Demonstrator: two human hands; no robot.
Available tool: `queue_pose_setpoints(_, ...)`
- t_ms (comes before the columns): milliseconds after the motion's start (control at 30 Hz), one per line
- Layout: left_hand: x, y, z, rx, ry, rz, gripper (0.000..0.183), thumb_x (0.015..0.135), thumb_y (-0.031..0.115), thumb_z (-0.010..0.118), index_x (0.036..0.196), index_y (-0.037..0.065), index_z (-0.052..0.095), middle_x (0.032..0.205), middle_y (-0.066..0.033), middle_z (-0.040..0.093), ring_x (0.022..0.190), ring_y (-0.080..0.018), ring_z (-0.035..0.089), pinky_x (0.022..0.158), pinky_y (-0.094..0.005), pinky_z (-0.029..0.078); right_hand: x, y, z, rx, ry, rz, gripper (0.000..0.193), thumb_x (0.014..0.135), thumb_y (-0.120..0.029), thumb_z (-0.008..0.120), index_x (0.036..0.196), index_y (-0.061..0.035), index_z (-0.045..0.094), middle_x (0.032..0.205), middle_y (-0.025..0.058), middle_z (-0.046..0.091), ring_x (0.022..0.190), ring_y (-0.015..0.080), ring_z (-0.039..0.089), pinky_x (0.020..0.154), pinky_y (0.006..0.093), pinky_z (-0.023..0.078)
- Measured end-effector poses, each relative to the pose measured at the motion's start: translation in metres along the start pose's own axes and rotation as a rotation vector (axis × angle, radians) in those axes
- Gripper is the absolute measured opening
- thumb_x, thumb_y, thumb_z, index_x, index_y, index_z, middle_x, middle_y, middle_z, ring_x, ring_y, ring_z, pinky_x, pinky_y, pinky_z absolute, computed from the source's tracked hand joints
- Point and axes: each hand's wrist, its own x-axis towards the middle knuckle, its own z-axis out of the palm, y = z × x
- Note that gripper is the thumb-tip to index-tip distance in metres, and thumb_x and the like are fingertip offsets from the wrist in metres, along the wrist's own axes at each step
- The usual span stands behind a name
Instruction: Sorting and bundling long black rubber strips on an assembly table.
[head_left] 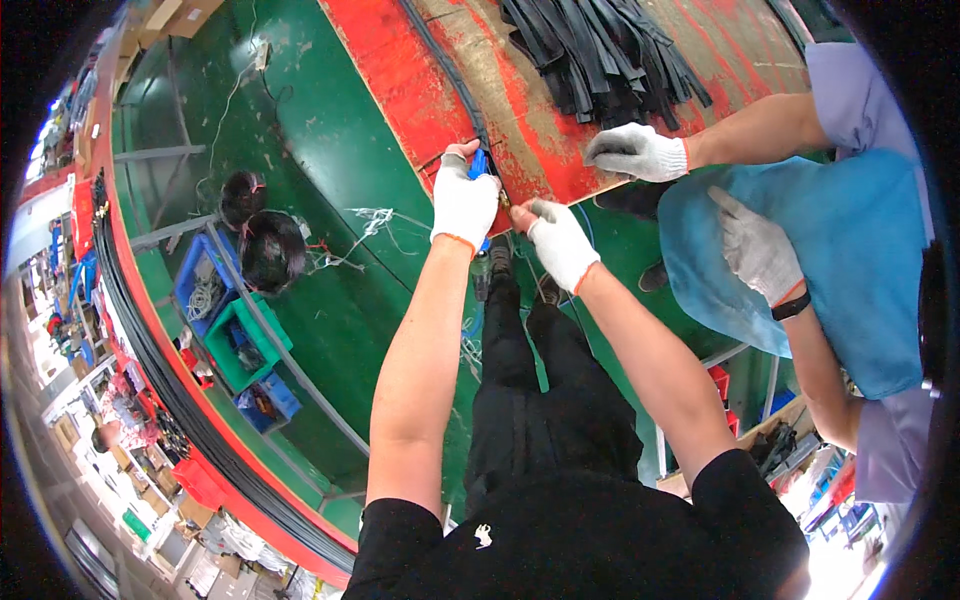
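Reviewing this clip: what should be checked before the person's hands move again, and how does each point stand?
1. Blue tool in grasp: ok, the left hand is closed around it.
2. Right hand secure on something: cannot tell, its fingertips are too small in view.
3. Fingers fully covered: not ok, bare fingertips show beyond the white gloves on both hands.
4. Co-worker's hand at the table's edge apart from the person's hands: ok, there is a gap.
5. Pile of black strips away from the person's hands: ok, it lies farther up the table.
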Motion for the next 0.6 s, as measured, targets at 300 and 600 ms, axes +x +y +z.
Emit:
queue_pose_setpoints(300,0.003,0.002,-0.008,-0.054,-0.02,0.005,0.053,0.08,-0.009,0.068,0.13,0.004,0.057,0.106,-0.0106,0.067,0.082,-0.017,0.066,0.072,-0.0311,0.056,-0.012,-0.008,-0.003,0.126,-0.048,0.19,0.036,0.106,-0.038,0.059,0.096,-0.0048,0.07,0.084,0.0016,0.063,0.075,0.0106,0.052,0.066,0.0287,0.041)
queue_pose_setpoints(600,0.005,-0.008,-0.009,-0.111,-0.028,0.023,0.052,0.082,-0.009,0.069,0.131,0.005,0.057,0.098,-0.0101,0.066,0.073,-0.0164,0.066,0.065,-0.0308,0.056,-0.005,0.001,-0.007,0.35,0.083,0.297,0.034,0.103,-0.04,0.066,0.109,-0.0073,0.068,0.07,-0.0043,0.054,0.051,0.0072,0.043,0.046,0.0268,0.027)
